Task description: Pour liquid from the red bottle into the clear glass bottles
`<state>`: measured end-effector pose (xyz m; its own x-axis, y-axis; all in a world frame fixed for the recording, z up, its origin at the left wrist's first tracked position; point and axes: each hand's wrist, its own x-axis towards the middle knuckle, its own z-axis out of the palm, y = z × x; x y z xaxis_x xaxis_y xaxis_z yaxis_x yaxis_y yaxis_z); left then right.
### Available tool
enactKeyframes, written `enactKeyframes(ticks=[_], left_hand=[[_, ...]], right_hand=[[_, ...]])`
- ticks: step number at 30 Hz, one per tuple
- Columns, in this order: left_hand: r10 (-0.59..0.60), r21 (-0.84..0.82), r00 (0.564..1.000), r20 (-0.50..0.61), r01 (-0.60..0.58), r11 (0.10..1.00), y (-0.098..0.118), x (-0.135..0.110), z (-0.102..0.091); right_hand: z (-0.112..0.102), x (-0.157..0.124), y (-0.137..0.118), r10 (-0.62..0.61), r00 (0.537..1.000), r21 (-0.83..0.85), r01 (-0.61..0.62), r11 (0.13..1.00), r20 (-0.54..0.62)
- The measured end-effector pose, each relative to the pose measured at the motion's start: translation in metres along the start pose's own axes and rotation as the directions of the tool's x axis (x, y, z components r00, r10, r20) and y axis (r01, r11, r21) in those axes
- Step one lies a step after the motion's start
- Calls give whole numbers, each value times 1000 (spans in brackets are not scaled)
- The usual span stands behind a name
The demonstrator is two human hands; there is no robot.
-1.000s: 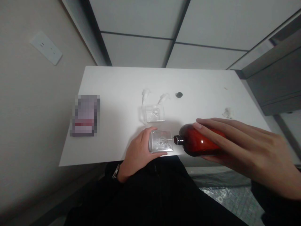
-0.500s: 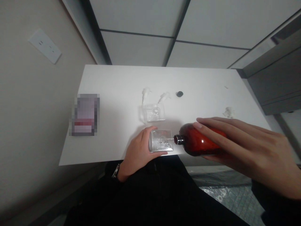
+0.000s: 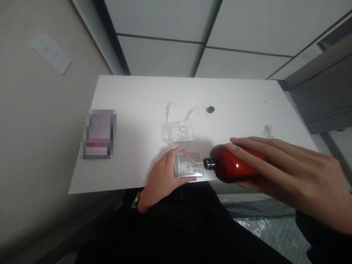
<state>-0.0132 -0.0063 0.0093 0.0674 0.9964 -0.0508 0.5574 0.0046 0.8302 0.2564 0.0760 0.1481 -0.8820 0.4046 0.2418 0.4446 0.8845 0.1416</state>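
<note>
My left hand (image 3: 162, 170) is wrapped round the side of a clear square bottle (image 3: 181, 168), which stands at the table's front edge. Its round open neck faces up. In my right hand (image 3: 291, 176) lies an amber bottle (image 3: 236, 163), tipped nearly flat with its black-looking threaded mouth pointing left, just beside and above the clear bottle. What seems to be a thin stream of liquid runs from that mouth to the clear bottle's neck. Behind them stands a second clear bottle (image 3: 181, 136), also uncapped. A small dark cap (image 3: 210, 109) lies farther back.
Two whitish translucent pump or spray heads (image 3: 170, 108) lie behind the second bottle. Crumpled white material (image 3: 268, 131) is at the right of the white table (image 3: 132, 91). A blurred-out flat item (image 3: 99, 134) lies at the left. Wall and cabinet panels border the table.
</note>
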Motion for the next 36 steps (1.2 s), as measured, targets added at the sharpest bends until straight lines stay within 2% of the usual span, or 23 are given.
enactKeyframes(ticks=[18,28,36], left_hand=[[2,8,1000,1,-2,1000,0,-1,1],[6,0,1000,7,-6,1000,0,-1,0],[-5,14,1000,10,5,1000,1,-1,-1]], right_hand=[[0,-2,-2,58,998,48,-59,997,28],[1,-1,0,27,999,25,-28,999,29],[3,-2,-1,94,995,106,-97,990,30]])
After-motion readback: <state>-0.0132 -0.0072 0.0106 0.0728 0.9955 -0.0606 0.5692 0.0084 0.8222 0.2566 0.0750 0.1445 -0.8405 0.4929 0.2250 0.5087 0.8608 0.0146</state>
